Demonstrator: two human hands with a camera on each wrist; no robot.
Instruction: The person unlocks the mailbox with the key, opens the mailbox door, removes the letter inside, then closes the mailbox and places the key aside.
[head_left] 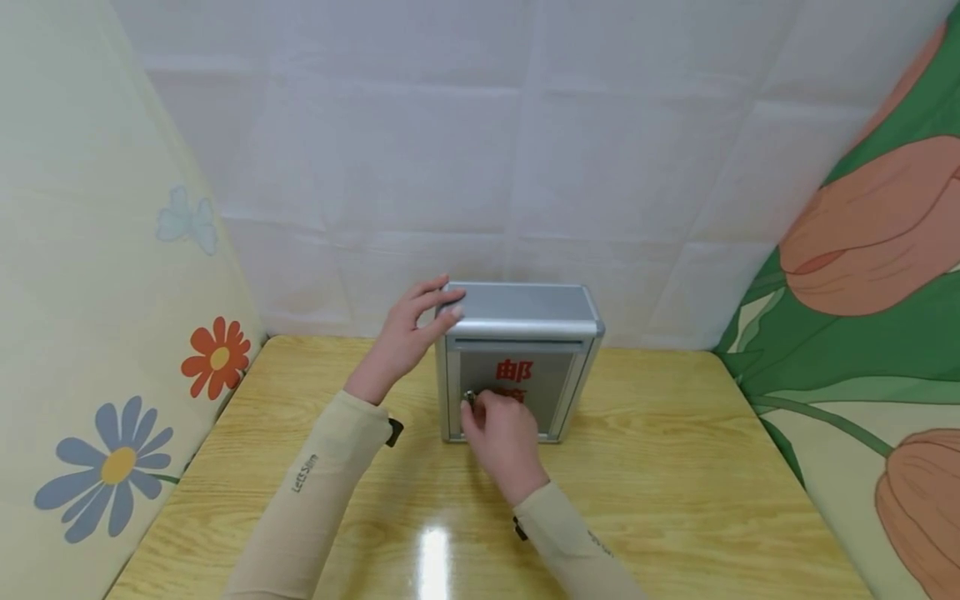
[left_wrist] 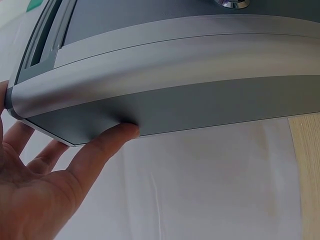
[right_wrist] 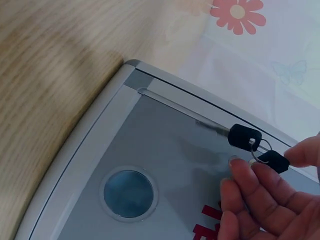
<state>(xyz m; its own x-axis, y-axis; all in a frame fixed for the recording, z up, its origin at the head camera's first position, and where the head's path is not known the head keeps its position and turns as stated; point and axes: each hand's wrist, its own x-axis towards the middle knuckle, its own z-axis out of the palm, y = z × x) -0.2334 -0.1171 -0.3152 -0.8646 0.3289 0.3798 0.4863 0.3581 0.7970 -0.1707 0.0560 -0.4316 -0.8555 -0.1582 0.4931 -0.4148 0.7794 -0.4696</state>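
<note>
A grey metal letterbox [head_left: 517,302] with red characters and a slot under its top stands upright on the table. My left hand [head_left: 405,337] rests on its upper left corner, fingers over the top and thumb against the side panel. My right hand [head_left: 510,433] is at the left part of the front panel. It pinches a black-headed key [right_wrist: 277,161] between thumb and fingers. A second black-headed key [right_wrist: 244,137] dangles from the same ring. A chrome lock [left_wrist: 234,3] shows on the front in the left wrist view; whether the pinched key is inside it is hidden.
The letterbox stands near the back of a wood-grain table [head_left: 660,467], in front of a white cloth backdrop [head_left: 420,158]. Flower-printed panels flank the table at left [head_left: 75,275] and right [head_left: 862,350]. A round window [right_wrist: 128,194] is set low in the front panel.
</note>
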